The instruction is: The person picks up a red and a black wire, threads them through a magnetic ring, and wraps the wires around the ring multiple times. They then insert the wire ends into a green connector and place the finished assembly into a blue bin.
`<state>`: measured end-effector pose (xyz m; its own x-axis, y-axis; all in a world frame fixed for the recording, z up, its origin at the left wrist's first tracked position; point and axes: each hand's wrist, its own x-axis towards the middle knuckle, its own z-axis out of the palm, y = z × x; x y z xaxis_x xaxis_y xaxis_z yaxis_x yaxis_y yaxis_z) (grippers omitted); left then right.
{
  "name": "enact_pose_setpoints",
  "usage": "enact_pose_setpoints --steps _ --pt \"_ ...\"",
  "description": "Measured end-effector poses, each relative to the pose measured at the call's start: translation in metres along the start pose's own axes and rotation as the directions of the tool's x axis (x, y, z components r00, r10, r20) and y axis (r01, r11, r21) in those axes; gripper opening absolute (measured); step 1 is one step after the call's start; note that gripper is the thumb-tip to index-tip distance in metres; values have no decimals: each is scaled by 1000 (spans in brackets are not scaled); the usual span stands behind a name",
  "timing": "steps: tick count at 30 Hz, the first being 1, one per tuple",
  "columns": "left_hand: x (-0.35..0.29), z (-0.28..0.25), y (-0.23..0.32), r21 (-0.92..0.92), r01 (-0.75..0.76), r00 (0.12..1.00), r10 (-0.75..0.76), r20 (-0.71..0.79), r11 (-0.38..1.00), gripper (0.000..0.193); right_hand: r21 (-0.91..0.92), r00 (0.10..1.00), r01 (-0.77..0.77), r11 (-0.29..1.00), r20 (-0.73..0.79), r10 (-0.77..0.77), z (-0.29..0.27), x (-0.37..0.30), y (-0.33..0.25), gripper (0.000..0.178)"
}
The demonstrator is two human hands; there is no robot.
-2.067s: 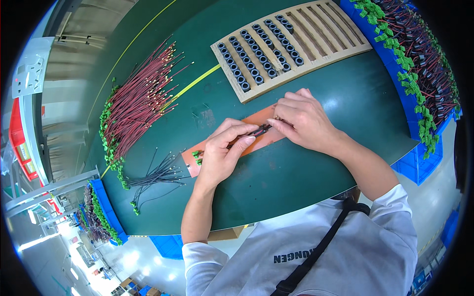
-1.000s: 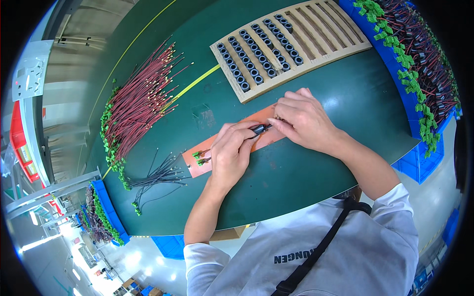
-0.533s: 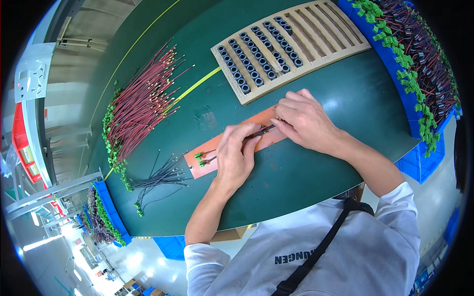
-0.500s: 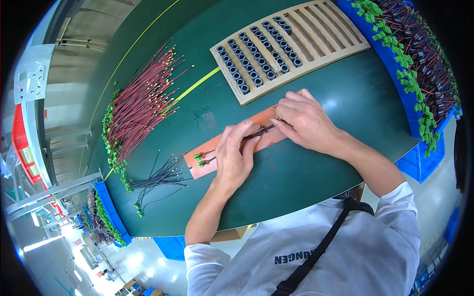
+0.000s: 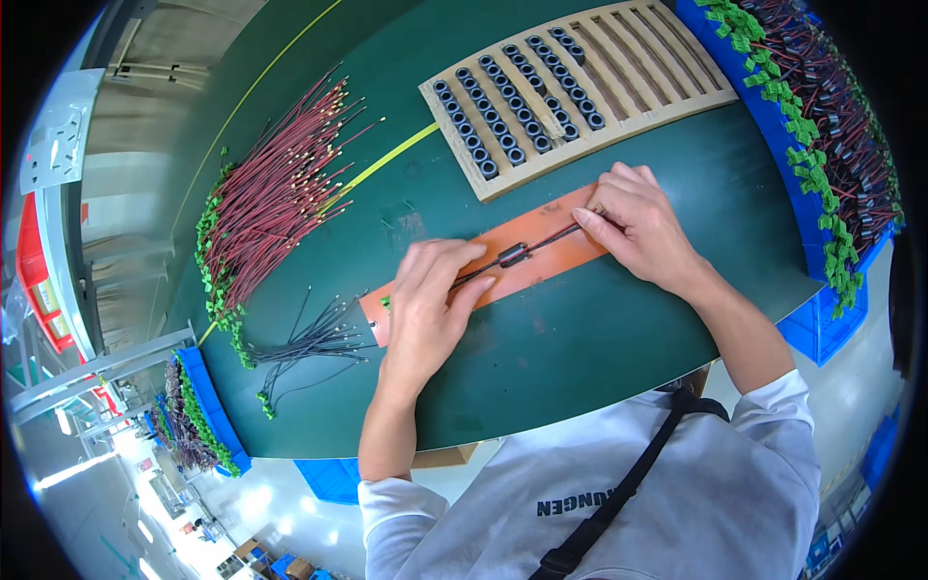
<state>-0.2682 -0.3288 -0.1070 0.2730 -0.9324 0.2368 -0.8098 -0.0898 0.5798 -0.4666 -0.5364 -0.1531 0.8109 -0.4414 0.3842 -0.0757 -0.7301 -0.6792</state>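
Across a narrow orange board point(image 5: 527, 280) runs a pair of wires point(image 5: 553, 238), one red and one black, with a black ring core point(image 5: 512, 255) around them near the board's middle. My left hand point(image 5: 425, 295) is closed over the wires left of the core, thumb and fingers on either side of them. A bit of green connector point(image 5: 386, 303) peeks out beyond that hand. At the board's right end, my right hand point(image 5: 633, 227) pinches the wires, its fingertips partly covering their ends.
A wooden slotted rack point(image 5: 590, 87) with rows of black ring cores stands at the back. Red wires point(image 5: 280, 184) with green connectors lie at left, black wires point(image 5: 314, 343) nearer me. A blue bin point(image 5: 773, 145) of finished-looking cables stands at the right.
My right hand has moved right and slightly up, away from my left hand. My left hand has shifted left along the wires. The ring core now shows between them.
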Motion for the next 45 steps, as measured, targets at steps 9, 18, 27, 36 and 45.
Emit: enact_pose_setpoints --steps 9,18,27,36,45 --pt "8 6 5 -140 -17 998 26 61 990 29 29 1000 12 999 1 -12 1 3 1 26" --pt "12 11 -2 -170 -55 998 61 30 984 17 34 1000 -15 999 16 15 -1 4 -1 27" --pt "19 12 7 -75 -108 993 112 44 991 16 1 1000 13 1000 5 -13 1 4 -1 25" --pt "14 17 -3 -110 -171 985 174 22 979 20 -13 999 13 1000 -33 -13 6 6 -4 26" --pt "-22 -60 -27 -10 53 999 -53 12 999 30 1 1000 -5 1000 -16 6 3 5 -2 26"
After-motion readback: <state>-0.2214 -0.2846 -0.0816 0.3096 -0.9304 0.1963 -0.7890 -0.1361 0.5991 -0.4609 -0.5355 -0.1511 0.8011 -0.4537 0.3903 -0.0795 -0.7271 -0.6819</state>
